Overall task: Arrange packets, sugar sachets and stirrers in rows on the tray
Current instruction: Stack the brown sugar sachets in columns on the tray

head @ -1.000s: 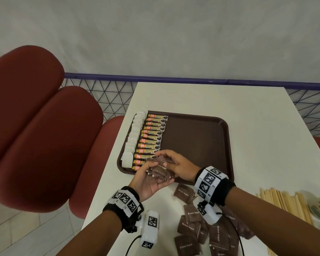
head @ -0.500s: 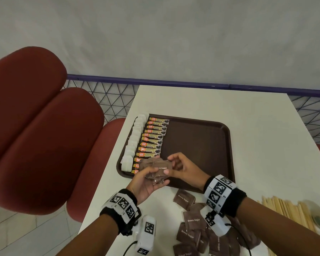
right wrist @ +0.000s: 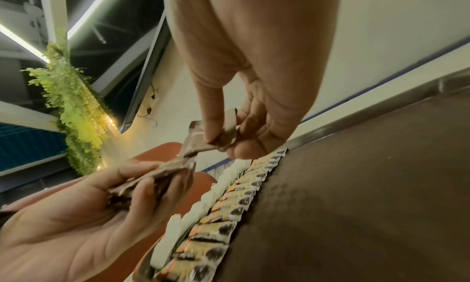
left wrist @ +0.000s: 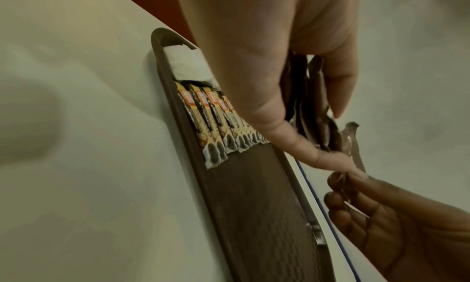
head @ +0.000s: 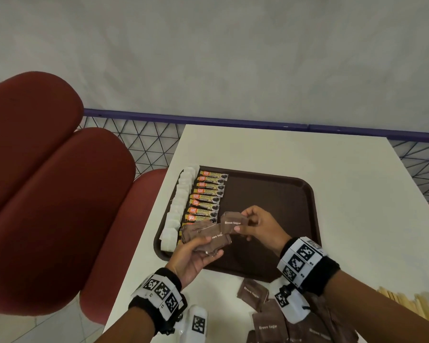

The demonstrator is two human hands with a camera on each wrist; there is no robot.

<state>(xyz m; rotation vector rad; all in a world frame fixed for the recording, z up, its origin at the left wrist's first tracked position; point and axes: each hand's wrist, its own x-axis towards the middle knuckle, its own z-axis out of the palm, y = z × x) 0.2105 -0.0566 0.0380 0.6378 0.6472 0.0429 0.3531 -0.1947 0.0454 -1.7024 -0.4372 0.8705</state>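
Above tray (head: 278, 194), right hand (head: 260, 226) now apparently separating one sachet (head: 233, 222).

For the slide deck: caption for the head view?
Right hand pinches one brown sugar sachet from left hand's stack above tray.

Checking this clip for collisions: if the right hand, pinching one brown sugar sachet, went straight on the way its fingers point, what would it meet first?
Most likely the stack of brown sachets held in the left hand. The right hand points leftward at it; depth is unclear.
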